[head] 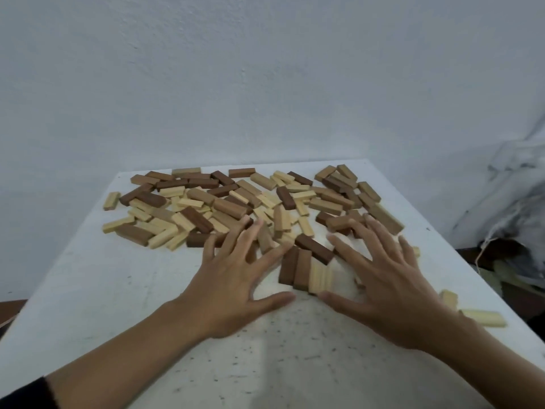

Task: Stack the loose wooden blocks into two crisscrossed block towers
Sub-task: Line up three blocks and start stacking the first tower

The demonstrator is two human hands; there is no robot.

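Observation:
Several loose wooden blocks, pale, tan and dark brown, lie scattered over the far half of the white table. Three blocks lie side by side in a row between my hands: a dark one, a brown one and a pale one. A dark block lies slanted at their far end. My left hand is spread flat to the left of the row, fingers reaching the pile's edge. My right hand is spread to the right of the row, fingers over tan blocks. Neither hand holds a block.
Two pale blocks lie apart near the table's right edge. A grey wall stands behind the table. Crumpled plastic and clutter sit off the table's right side. The near table surface is bare and speckled.

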